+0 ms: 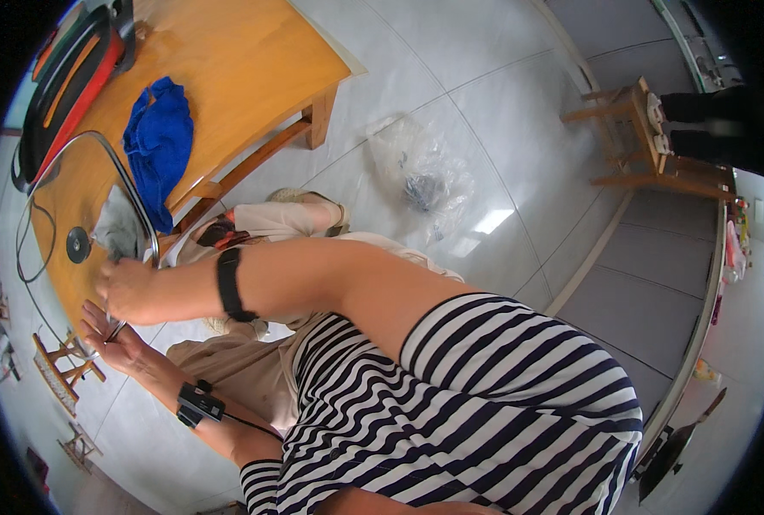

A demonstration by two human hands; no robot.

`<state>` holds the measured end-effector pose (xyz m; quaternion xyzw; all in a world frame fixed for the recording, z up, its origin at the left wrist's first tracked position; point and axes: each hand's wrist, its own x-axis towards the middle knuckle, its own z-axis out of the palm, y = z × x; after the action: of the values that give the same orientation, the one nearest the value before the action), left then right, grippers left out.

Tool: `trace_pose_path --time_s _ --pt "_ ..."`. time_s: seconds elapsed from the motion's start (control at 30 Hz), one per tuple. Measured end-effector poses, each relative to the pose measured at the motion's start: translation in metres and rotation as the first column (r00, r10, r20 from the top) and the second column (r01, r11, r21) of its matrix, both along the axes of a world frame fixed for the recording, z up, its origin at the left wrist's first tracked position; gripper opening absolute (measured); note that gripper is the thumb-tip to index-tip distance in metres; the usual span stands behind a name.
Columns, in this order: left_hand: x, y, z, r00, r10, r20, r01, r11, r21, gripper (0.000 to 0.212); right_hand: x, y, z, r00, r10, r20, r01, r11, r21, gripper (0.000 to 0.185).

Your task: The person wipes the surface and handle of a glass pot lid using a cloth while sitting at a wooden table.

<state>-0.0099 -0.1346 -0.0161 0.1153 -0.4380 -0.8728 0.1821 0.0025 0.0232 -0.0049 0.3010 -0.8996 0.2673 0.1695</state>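
Note:
A clear lid with a metal rim (123, 168), likely glass, stands tilted over the near edge of the wooden table. My left hand (117, 347) is palm up at its lower edge, supporting the rim with fingers partly spread. Blurred, my right hand (128, 291) reaches across just above the left, against the lid. A grey cloth (118, 225) bunches up at the right hand and seems gripped by it; the fingers are mostly hidden. The round black knob (78, 244) shows near the lid's middle.
A blue cloth (160, 138) lies on the wooden table (247, 71). Behind it is a long black and red pan (76, 103). A clear plastic bag (420, 183) rests on the tiled floor. Far right, a person's legs (704, 129) are at a wooden chair (643, 132). Small stools (60, 376) stand lower left.

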Motion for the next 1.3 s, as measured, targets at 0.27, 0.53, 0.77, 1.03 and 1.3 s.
trace_pose_path --time_s 0.27,0.53,0.77,1.03,1.3 --pt "-0.012 -0.015 -0.023 0.945 -0.322 0.054 0.322 0.947 0.000 0.043 -0.019 -0.057 0.019 0.908 -0.354 0.224 0.411 0.859 -0.305 0.015" --pt "-0.002 -0.029 -0.031 0.983 -0.184 0.003 0.181 0.969 0.169 0.038 0.035 0.243 0.040 0.472 0.843 0.259 -0.758 0.538 -0.369 0.028" --pt "0.005 0.008 -0.011 0.994 -0.090 0.054 0.085 0.993 0.082 0.038 0.125 0.470 -0.210 0.552 -0.669 0.497 0.054 0.624 0.779 0.056" --pt "0.005 -0.007 -0.026 0.989 -0.147 0.010 0.145 0.981 0.126 0.037 0.272 0.450 -0.264 0.513 -0.559 0.652 -0.128 0.700 0.702 0.014" --pt "0.006 -0.025 -0.043 0.975 -0.221 -0.008 0.218 0.954 0.206 0.041 0.353 0.369 -0.249 0.288 -0.429 0.856 -0.073 0.882 0.466 0.047"
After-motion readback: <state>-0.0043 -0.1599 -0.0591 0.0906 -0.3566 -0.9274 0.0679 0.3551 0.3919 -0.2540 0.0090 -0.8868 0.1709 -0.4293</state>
